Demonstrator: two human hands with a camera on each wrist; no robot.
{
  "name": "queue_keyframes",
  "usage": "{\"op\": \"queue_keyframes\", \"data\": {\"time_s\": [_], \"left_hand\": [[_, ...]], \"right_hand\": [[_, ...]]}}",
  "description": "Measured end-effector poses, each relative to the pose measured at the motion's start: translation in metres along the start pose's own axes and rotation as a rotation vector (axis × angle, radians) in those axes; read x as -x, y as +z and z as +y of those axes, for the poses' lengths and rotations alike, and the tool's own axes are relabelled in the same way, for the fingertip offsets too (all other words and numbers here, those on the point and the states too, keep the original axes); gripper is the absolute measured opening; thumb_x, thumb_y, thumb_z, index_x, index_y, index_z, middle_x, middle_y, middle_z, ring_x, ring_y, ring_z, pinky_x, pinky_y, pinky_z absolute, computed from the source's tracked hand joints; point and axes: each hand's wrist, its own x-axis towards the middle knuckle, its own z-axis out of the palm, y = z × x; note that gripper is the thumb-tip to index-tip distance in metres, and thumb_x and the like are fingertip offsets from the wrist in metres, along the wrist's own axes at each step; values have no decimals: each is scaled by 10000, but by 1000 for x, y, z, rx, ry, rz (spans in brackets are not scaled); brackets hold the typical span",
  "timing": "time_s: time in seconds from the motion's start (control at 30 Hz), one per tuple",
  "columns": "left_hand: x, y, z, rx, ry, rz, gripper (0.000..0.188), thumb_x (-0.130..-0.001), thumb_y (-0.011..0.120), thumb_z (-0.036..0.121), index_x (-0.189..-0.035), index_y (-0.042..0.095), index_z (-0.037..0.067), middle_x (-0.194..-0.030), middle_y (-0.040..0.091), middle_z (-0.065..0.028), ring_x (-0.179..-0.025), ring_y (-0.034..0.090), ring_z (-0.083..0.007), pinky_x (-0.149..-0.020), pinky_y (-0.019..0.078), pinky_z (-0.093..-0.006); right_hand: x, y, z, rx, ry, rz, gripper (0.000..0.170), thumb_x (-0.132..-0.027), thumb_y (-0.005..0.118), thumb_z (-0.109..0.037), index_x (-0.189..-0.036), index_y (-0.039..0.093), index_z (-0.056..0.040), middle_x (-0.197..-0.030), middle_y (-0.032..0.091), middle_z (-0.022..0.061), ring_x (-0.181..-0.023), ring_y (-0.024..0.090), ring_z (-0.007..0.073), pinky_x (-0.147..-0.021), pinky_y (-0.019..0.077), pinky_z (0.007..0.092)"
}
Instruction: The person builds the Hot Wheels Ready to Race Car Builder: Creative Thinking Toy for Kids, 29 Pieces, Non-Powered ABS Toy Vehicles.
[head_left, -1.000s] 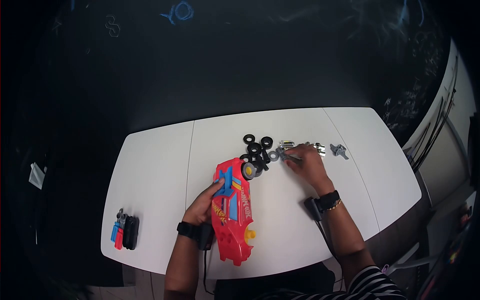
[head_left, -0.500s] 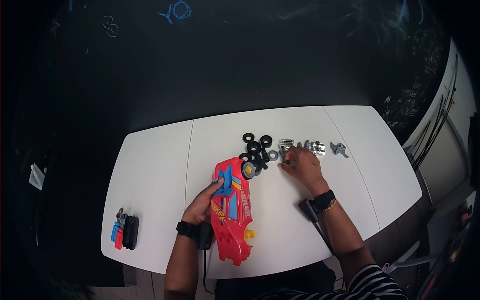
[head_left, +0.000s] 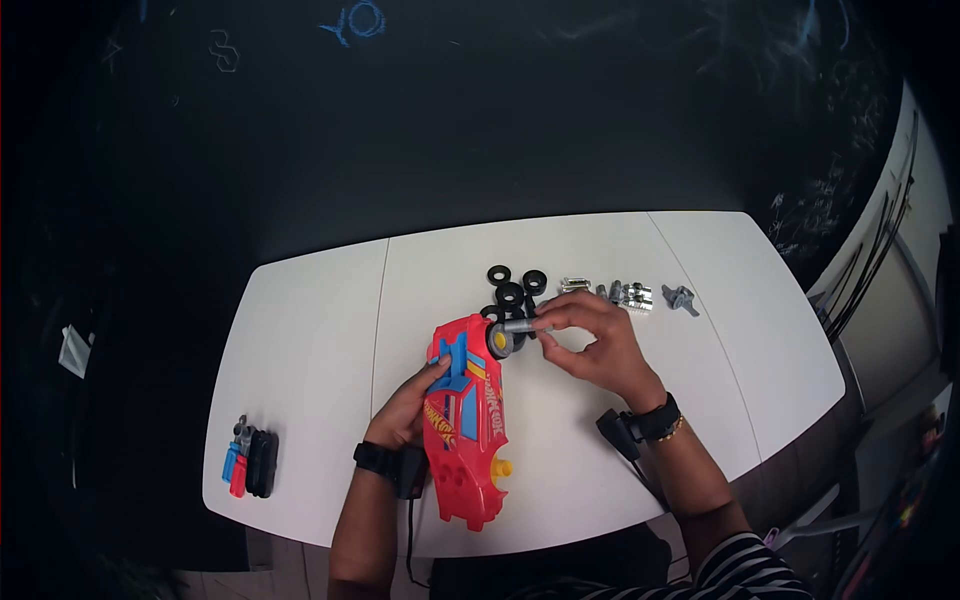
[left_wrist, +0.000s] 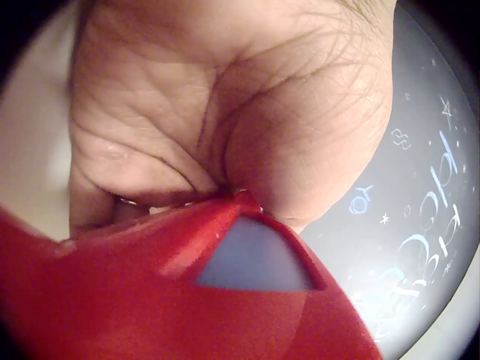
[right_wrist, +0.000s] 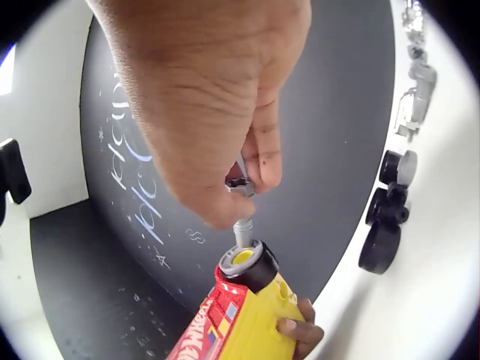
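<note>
My left hand [head_left: 405,405] grips a red toy car [head_left: 465,430] with blue windows and yellow parts, holding it tilted over the white table. A black tyre with a grey rim and yellow hub makes up the one wheel [head_left: 498,342] at the car's far end. Toward the near end, a bare yellow hub [head_left: 501,468] sticks out. Between thumb and fingers my right hand [head_left: 605,345] pinches a grey plastic bolt [head_left: 519,325]. In the right wrist view the bolt's tip [right_wrist: 242,232] is right at the wheel's rim [right_wrist: 257,264], by the yellow hub.
Loose black tyres [head_left: 509,294] lie beyond the car. Chrome engine-like parts [head_left: 636,297] and a grey part [head_left: 681,299] sit at the back right. At the table's left are blue and red-handled tools [head_left: 236,472] beside black pieces [head_left: 263,465].
My right hand has picked up the grey bolt from among the loose parts and brought it left to the car's wheel. The left hand and car have stayed in place.
</note>
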Motion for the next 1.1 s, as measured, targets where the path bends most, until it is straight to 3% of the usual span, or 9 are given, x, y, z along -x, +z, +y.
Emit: {"op": "queue_keyframes", "data": {"time_s": [0.23, 0.33, 0.5, 0.6, 0.73, 0.8, 0.93, 1.03, 1.1], "left_hand": [[-3, -5, -1, -22, 9, -15, 619, -1009, 678, 429, -1462, 475, 59, -1290, 674, -121, -1120, 713, -207, -943, 615, -377], [-6, -8, -3, -64, 35, -29, 680, -1004, 683, 437, -1506, 420, 60, -1316, 652, -127, -1150, 699, -206, -958, 610, -380], [-5, -6, -1, -110, 34, -41, 761, -1013, 671, 438, -1573, 312, 69, -1380, 604, -149, -1191, 682, -226, -982, 604, -390], [-2, -1, 0, -145, 45, -62, 783, -1016, 663, 448, -1586, 283, 68, -1396, 589, -154, -1207, 676, -235, -986, 604, -392], [0, 5, 1, -202, 74, -41, 787, -1018, 657, 452, -1584, 278, 56, -1399, 585, -154, -1217, 672, -236, -989, 602, -393], [0, 2, 1, -189, 58, -39, 782, -1023, 651, 447, -1584, 274, 54, -1400, 583, -154, -1222, 668, -237, -999, 598, -397], [-3, -2, 0, -168, 42, -22, 784, -1020, 657, 441, -1587, 271, 61, -1401, 582, -153, -1222, 669, -238, -1001, 596, -399], [-3, -1, -1, -140, 56, -50, 778, -1017, 663, 432, -1585, 278, 65, -1395, 587, -150, -1213, 673, -240, -990, 602, -397], [-3, -1, 0, -145, 45, -31, 767, -1020, 662, 425, -1581, 285, 63, -1388, 592, -146, -1205, 676, -234, -982, 605, -393]], "right_hand": [[2, 6, -5, 172, -171, -67, 218, -866, 788, -61, -1078, 797, -110, -1121, 756, 55, -976, 737, 207, -850, 610, 321], [3, 15, -10, 196, -162, -61, 221, -845, 840, -92, -1061, 805, -116, -1060, 781, 40, -996, 738, 199, -851, 586, 333], [8, 26, -2, 172, -24, -47, 233, -880, 829, -264, -1043, 798, -99, -890, 773, 54, -803, 723, 214, -703, 585, 324], [9, 31, 0, 229, 73, -24, 234, -893, 824, -286, -1022, 802, -93, -790, 745, 51, -736, 701, 212, -655, 565, 319], [5, 23, -4, 403, 173, -94, 201, -916, 809, -232, -1043, 797, -76, -814, 733, 57, -671, 656, 184, -678, 548, 301], [5, 18, -2, 132, -30, -72, 178, -922, 801, -218, -1045, 800, -90, -786, 708, 54, -690, 637, 172, -644, 529, 300], [7, 16, -3, 114, -47, -76, 173, -925, 794, -215, -1054, 804, -101, -778, 699, 59, -720, 644, 170, -617, 513, 314], [8, 11, -6, 178, 51, -154, 161, -919, 798, -216, -1013, 789, -85, -807, 712, 49, -708, 638, 161, -609, 503, 318], [11, 11, 2, 435, 47, -278, 201, -926, 787, -265, -921, 738, -70, -812, 702, 42, -689, 658, 169, -620, 520, 311]]}}
